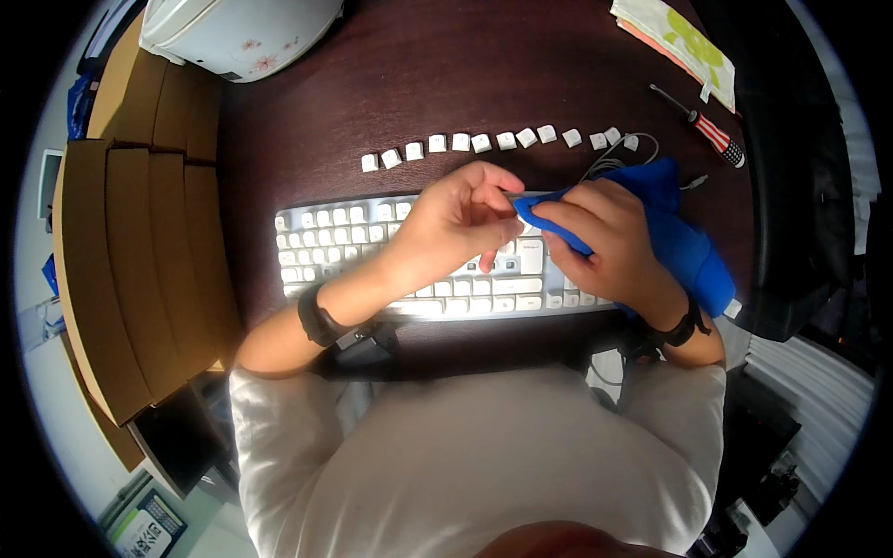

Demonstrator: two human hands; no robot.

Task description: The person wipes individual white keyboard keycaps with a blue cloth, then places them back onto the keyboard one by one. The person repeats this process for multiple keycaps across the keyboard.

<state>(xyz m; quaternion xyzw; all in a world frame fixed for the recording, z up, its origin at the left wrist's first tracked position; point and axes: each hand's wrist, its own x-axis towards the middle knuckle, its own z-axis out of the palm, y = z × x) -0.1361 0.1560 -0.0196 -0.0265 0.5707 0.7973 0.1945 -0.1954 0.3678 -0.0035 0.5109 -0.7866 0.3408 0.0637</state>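
Note:
A white keyboard (411,305) lies before me, with bare switches (511,265) showing in one row where keycaps are off. Above its right half, my left hand (474,216) pinches a small white keycap (527,225) at the thumb tip, partly hidden by fingers and cloth. My right hand (603,234) grips a blue cloth (687,247), its folded corner pressed against that keycap. The rest of the cloth hangs over the keyboard's right end onto the table. Several loose white keycaps (460,142) stand in an uneven row beyond the keyboard.
At the right lie a screwdriver (711,136), a folded patterned cloth (680,49) and a coiled grey cable (605,164) behind the blue cloth. Cardboard boxes (132,279) line the left side of the dark table (432,70). A white appliance (244,35) stands far left.

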